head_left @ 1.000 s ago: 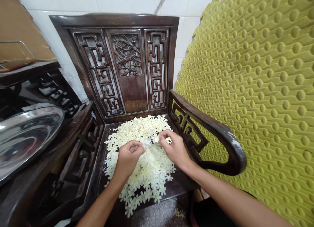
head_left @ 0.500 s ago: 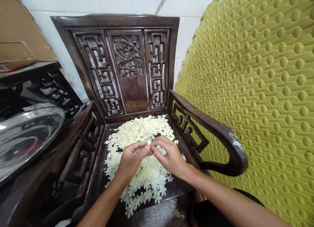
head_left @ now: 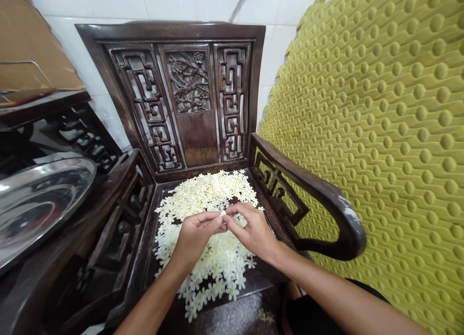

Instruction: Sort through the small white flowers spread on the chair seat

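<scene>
Both my hands meet over the seat of a dark carved wooden chair. Between their fingertips is a small white flower. My left hand pinches it from the left with thumb and fingers. From the right, the thumb and forefinger of my right hand close on it too. Beneath and around the hands, pale yellow-white flowers cover much of the seat, heaped thickest near the backrest. Looser flowers spread toward the front edge. The hands hide part of the middle of the flower layer.
A curved armrest with worn paint rises on the right, before a yellow bumpy foam mat. At left, a round shiny metal tray rests by the other armrest. A few flowers lie on the speckled floor.
The small white flower shows more clearly above my fingertips, and my fingers have shifted slightly around it. The hands stay in nearly the same place; the heap looks unchanged.
</scene>
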Demonstrator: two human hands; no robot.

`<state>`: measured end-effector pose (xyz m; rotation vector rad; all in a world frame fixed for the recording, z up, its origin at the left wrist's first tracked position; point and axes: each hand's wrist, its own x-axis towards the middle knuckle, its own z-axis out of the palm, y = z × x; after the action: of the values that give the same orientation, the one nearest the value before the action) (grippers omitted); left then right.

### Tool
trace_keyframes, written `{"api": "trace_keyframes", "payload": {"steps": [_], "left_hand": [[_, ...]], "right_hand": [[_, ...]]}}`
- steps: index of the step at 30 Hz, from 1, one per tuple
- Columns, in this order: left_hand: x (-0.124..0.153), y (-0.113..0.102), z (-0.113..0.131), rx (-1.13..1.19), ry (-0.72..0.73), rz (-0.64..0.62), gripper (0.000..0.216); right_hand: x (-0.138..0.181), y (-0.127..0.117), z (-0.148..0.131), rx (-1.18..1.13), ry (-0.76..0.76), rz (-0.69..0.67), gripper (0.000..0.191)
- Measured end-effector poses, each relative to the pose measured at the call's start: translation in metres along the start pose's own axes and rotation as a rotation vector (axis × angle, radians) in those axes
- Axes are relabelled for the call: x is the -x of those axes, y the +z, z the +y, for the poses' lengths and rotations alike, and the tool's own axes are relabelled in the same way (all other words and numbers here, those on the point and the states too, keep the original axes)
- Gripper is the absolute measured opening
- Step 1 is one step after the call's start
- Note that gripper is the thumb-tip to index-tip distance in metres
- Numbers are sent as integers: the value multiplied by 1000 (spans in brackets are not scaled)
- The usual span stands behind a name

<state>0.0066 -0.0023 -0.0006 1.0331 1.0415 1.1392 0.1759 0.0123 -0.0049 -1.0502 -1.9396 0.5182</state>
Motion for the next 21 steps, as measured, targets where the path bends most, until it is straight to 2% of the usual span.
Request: {"api": "trace_keyframes", "payload": {"steps": [9, 14, 21], "left_hand": [[-2, -1, -7, -9, 12, -41, 22], [-3, -2, -7, -27, -6, -11, 20], [-3, -4, -5, -131, 74, 6, 17]], "right_hand": [[1, 2, 4, 92, -71, -15, 13], [0, 1, 4, 100, -67, -22, 13], [0, 1, 4, 92, -40, -14, 11]]}}
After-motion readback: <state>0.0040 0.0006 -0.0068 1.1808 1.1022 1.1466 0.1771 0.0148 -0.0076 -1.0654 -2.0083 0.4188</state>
